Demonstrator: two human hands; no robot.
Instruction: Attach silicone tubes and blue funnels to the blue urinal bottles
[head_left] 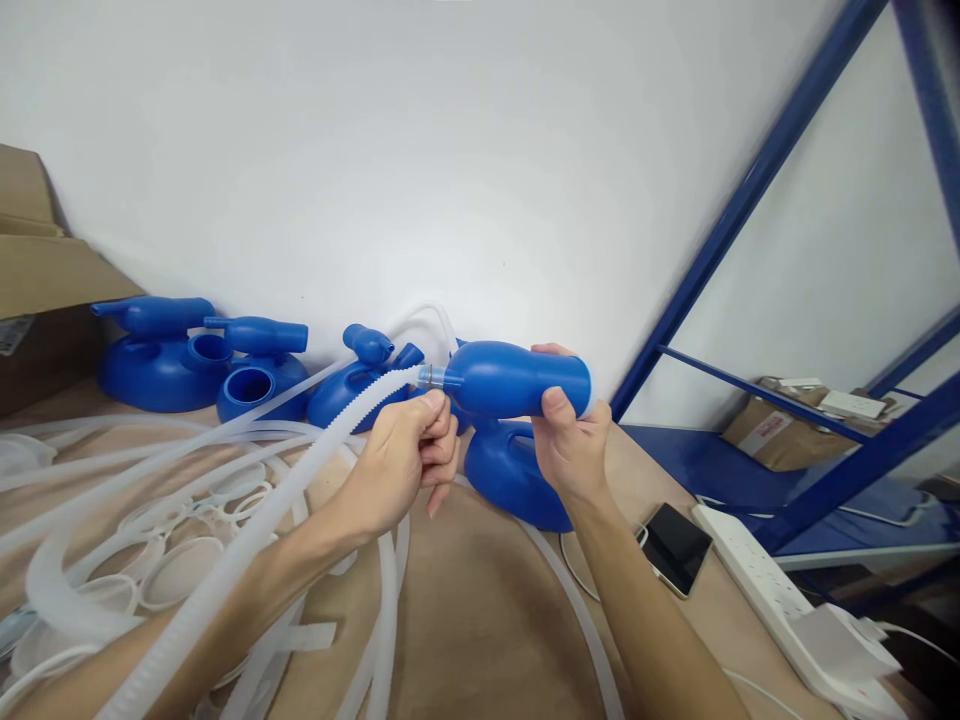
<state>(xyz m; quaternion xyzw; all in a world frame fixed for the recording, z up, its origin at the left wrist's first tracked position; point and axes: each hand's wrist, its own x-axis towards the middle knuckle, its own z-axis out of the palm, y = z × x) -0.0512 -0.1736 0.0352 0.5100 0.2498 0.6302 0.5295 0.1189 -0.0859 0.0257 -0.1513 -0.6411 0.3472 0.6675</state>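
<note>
My right hand [574, 430] grips a hollow blue plastic bottle-shaped part [506, 378] by its wide end, thumb in front and fingers behind. The part lies level above the table, its narrow spout pointing left. A white ribbed hose [330, 440] meets that spout, and a thin ring [429, 375] circles the joint. Just below the joint my left hand [416, 445] is closed, thumb and forefinger pinched together; what they hold is hidden. The hose runs down over my left forearm. Behind and below the held part stands a blue plastic container with a handle [517, 475].
More blue containers [154, 375] with blue parts on top line the wall at left. White hoses [386, 600] and clear round lids [180, 570] cover the left table. A phone [677, 548], a power strip [750, 570] and a blue metal rack [720, 230] are at right; a cardboard box [67, 270] far left.
</note>
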